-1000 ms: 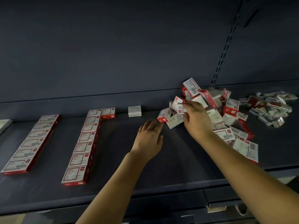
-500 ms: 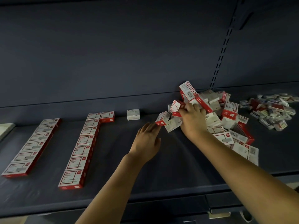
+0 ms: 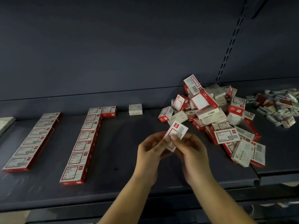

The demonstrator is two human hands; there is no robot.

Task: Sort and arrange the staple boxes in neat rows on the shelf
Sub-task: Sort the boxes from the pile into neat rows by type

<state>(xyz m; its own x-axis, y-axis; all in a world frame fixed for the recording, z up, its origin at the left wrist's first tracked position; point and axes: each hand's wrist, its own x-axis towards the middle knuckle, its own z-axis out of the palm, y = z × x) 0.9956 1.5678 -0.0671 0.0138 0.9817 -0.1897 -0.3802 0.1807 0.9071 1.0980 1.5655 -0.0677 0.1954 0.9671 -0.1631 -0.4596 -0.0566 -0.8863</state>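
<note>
one red-and-white staple box (image 3: 175, 134) held up above the dark shelf (image 3: 123, 159), pinched between left hand (image 3: 149, 152) and right hand (image 3: 191, 153), fingers (image 3: 168, 139) of both closed narrowly on its lower half, label side up and tilted. roughly part-way through, by the look of it: two neat rows already laid front to back, the far-left row (image 3: 32, 141) and the middle row (image 3: 81, 146), with one extra red box (image 3: 108, 111) starting a turn at the back of the middle row and a lone pale box (image 3: 135, 109) set apart further right along the back edge. plenty left, though: a big jumbled pile (image 3: 215, 117) of red and cream boxes heaped to the right, some on edge, some propped on others (a few marked "staples"), plus a smaller heap of mixed little packs (image 3: 278, 105) at the far right. open shelf between rows and pile, so nothing blocking the next placement; likely nuisance only the loose pile sliding when picked from. flat pale object (image 3: 5, 124) at the left edge, too cropped to identify.
</note>
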